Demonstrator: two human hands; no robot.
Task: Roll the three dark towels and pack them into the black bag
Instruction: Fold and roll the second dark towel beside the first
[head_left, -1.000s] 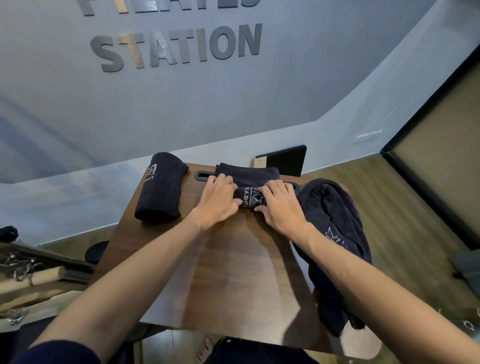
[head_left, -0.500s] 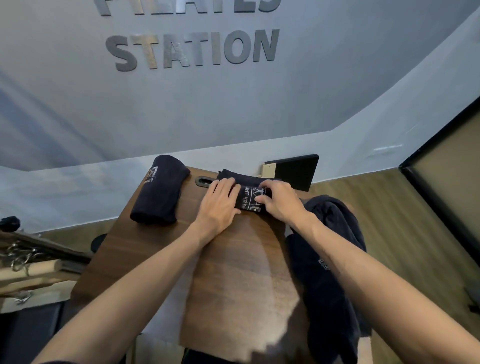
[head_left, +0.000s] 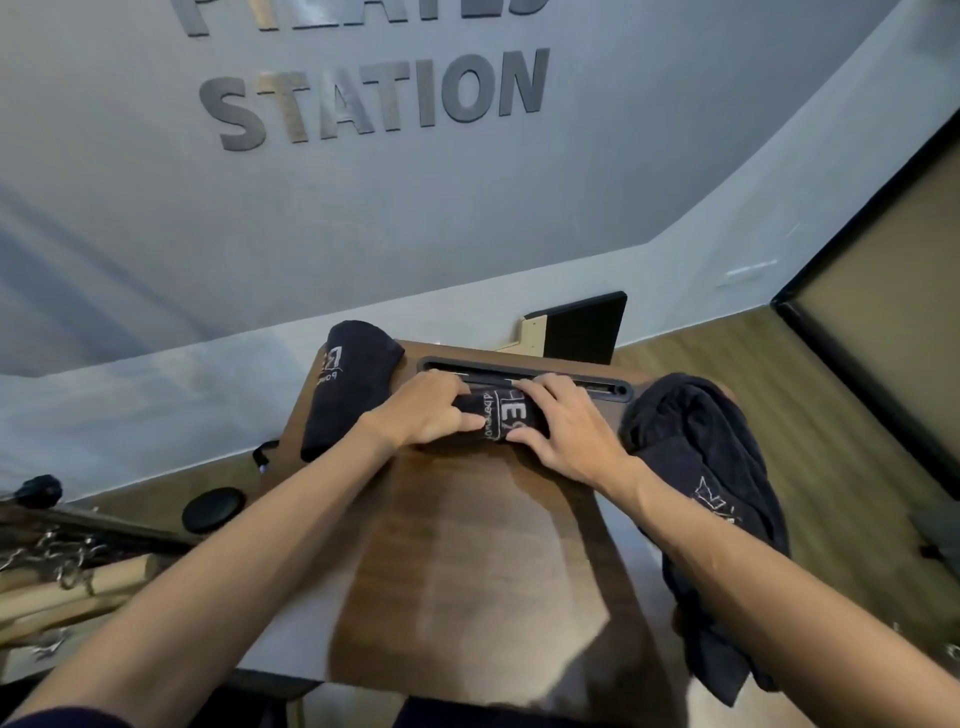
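Note:
A dark towel with white lettering (head_left: 506, 420) lies rolled at the far end of the wooden table (head_left: 483, 561). My left hand (head_left: 423, 413) grips its left part and my right hand (head_left: 563, 434) grips its right part, fingers curled over the top. A finished rolled towel (head_left: 348, 384) lies at the table's far left corner. The third dark towel (head_left: 711, 499) hangs loose and unrolled over the table's right edge. No black bag shows in the head view.
A long black slot (head_left: 524, 376) runs along the table's far edge just beyond the towel. A black panel (head_left: 584, 332) leans against the wall behind. Wooden bars and metal clips (head_left: 62, 577) lie at the left. A round black disc (head_left: 213, 509) lies on the floor.
Both hands rolled the middle towel away from me; its flat far part is now wound up into the roll, which sits close to the slot.

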